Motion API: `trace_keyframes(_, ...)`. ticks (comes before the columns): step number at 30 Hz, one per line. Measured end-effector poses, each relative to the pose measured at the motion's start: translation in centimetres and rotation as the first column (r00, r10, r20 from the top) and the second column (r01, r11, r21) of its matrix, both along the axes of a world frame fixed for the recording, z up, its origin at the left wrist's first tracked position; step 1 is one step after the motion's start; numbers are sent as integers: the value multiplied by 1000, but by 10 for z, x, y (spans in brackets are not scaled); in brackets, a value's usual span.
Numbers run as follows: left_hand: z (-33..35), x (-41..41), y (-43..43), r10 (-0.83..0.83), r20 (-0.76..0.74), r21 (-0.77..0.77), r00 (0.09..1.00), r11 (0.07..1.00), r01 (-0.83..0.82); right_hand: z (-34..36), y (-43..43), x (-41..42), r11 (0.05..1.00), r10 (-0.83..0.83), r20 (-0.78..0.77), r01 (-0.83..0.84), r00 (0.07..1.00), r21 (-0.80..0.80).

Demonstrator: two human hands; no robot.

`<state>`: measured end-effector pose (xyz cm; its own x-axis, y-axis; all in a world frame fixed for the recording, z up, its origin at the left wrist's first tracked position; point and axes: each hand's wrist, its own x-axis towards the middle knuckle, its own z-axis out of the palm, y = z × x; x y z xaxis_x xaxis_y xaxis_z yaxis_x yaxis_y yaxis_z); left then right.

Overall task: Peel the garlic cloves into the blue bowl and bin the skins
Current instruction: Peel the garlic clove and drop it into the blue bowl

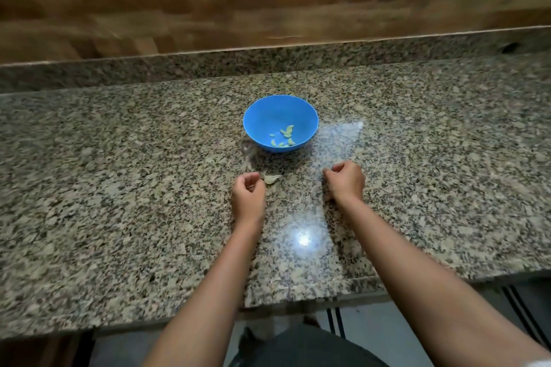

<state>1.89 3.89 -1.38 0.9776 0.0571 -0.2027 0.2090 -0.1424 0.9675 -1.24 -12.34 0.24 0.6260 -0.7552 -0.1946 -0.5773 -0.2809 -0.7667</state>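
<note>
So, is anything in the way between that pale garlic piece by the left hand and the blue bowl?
Nothing visible. The pale garlic piece lies right beside the left hand, and only bare speckled granite counter separates it from the round blue plastic bowl.

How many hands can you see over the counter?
2. The left hand is curled beside a garlic skin on the counter; the right hand is curled further right. Both are nearer than the blue bowl.

the speckled granite counter [119,188] is obstructed only by a round blue plastic bowl [262,116] at centre and a pale garlic skin [272,179] before it.
</note>
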Motion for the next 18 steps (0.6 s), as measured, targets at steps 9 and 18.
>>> trace_keyframes(9, -6, 12, 3, -95, -13, 16, 995, 995, 95, 3, 5, 14, 998, 41, -50, -43, 998, -50)
trace_keyframes(18, -9, 15, 7, -177, 33, 40, 984, 984, 175, 63, 23, 65, 987, 162, 319, -153, 934, -55)
